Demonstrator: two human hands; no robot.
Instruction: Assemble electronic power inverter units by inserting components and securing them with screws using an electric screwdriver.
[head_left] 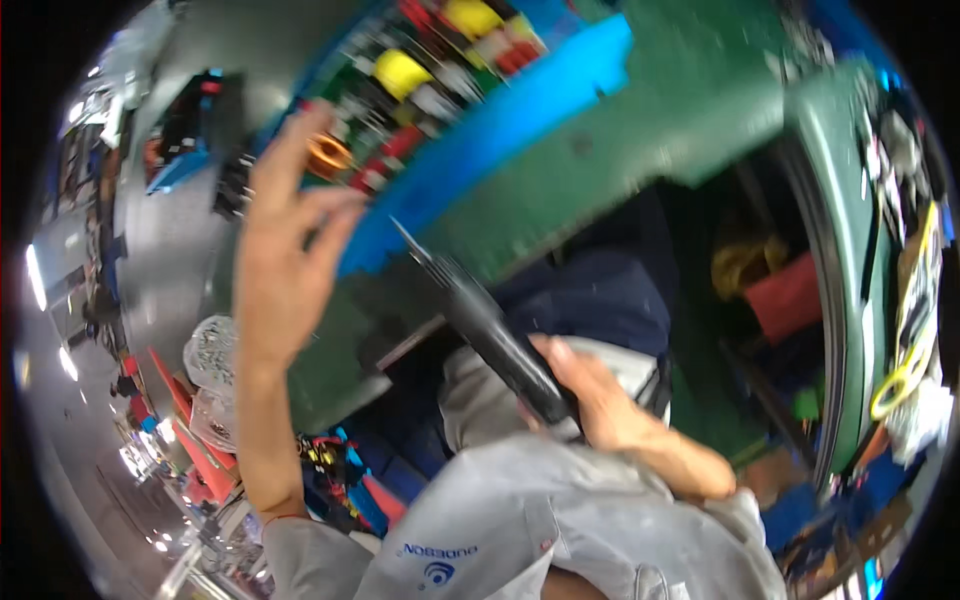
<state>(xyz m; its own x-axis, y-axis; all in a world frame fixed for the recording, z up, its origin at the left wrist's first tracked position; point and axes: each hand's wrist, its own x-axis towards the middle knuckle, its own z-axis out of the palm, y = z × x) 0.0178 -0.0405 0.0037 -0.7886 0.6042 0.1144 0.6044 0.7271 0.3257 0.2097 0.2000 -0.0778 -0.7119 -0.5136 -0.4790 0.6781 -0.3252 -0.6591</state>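
Observation:
A black electric screwdriver (492,335) slants across the middle, its thin bit pointing up and left toward a blue tray (500,110). My right hand (600,395) is wrapped around its lower end, close to my body. Inside the tray is a green circuit board (352,118) crowded with yellow, red, black and white parts, blurred by motion. At the board's left end sits a copper-coloured coil (327,154). My left hand (285,245) is beside that coil, fingers and thumb apart, nothing visible between them. Whether its fingertips touch the board or tray, I cannot tell.
The tray lies on a green worktop (690,110). Clear tubs of small metal parts (212,355) stand beside my left forearm. Another blue tray (180,170) is farther left. On the right, a green ledge (835,200) holds tools, among them yellow-handled scissors (900,382).

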